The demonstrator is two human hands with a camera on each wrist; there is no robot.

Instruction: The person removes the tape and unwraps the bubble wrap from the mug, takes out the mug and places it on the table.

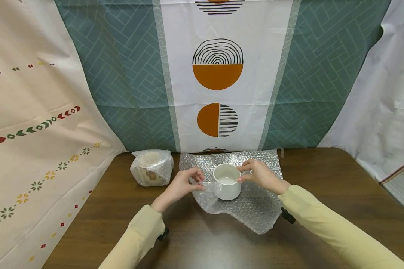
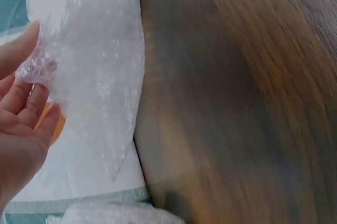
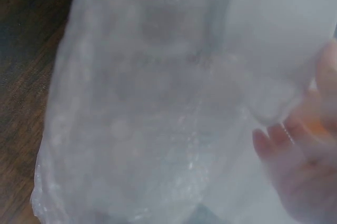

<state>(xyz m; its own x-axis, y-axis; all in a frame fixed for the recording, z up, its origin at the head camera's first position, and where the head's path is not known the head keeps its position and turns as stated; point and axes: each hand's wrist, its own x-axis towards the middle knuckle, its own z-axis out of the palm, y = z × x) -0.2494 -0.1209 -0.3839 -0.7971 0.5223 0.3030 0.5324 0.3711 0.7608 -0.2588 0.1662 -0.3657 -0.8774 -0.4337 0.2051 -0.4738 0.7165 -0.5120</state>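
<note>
A white mug (image 1: 227, 191) stands upright on a spread sheet of bubble wrap (image 1: 259, 205), its handle turned toward the right. On its left, my left hand (image 1: 183, 184) pinches a raised edge of the sheet between thumb and fingers; in the left wrist view the bubble wrap (image 2: 100, 66) hangs from that hand. My right hand (image 1: 260, 175) holds the mug near its rim and handle, fingertips at its right side. The right wrist view is blurred, with the mug's pale body (image 3: 274, 24) beside the right hand (image 3: 305, 166); the exact finger contact there is unclear.
A bubble-wrapped bundle (image 1: 152, 170) sits on the brown wooden table (image 1: 202, 246) to the left of the sheet. Patterned cloth (image 1: 134, 74) hangs behind the table, and pale cloth (image 1: 37, 149) hangs at the left side.
</note>
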